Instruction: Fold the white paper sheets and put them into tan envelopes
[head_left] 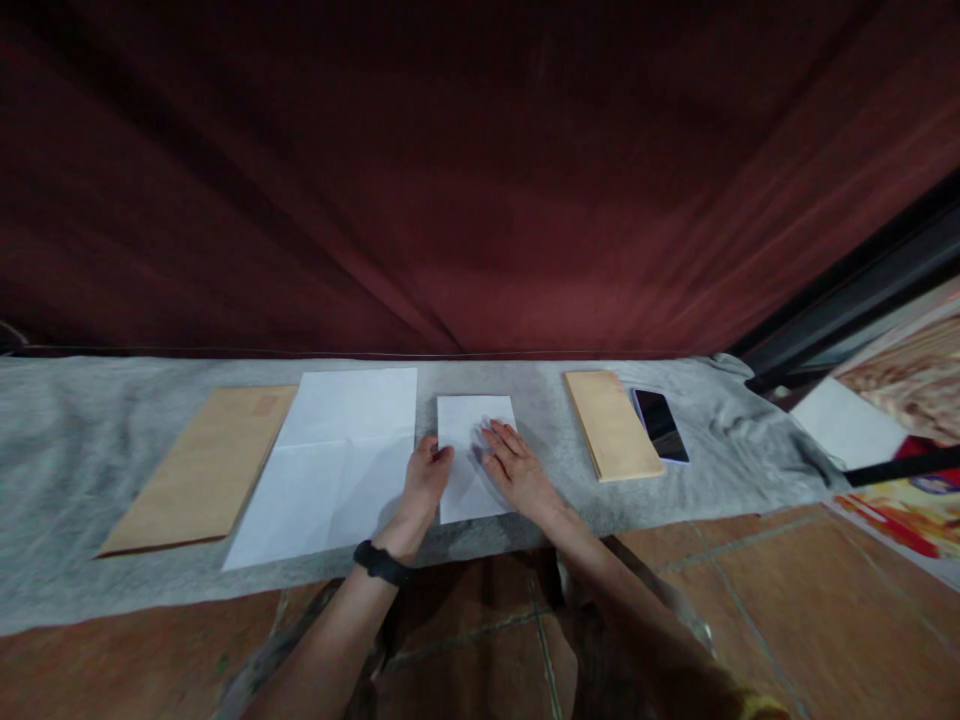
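Observation:
A white sheet of paper (459, 425), apparently folded to a smaller size, lies in front of me on the grey cloth. My left hand (426, 482), with a black band on its wrist, is curled at the left edge of this paper, thumb and fingers closed about the edge. Flat on the paper's right half rests my right hand (521, 475), its fingers stretched out. Left of my hands is a larger white sheet stack (337, 460) with a crease across it; whether it is one sheet or several I cannot tell.
A large brown envelope (202, 465) lies at the left. To the right are smaller brown envelopes (615, 425) and a dark-screened phone (661, 425). The grey cloth (52, 480) covers the long surface, with a dark red curtain (480, 200) behind. Tiled floor (750, 570) shows below.

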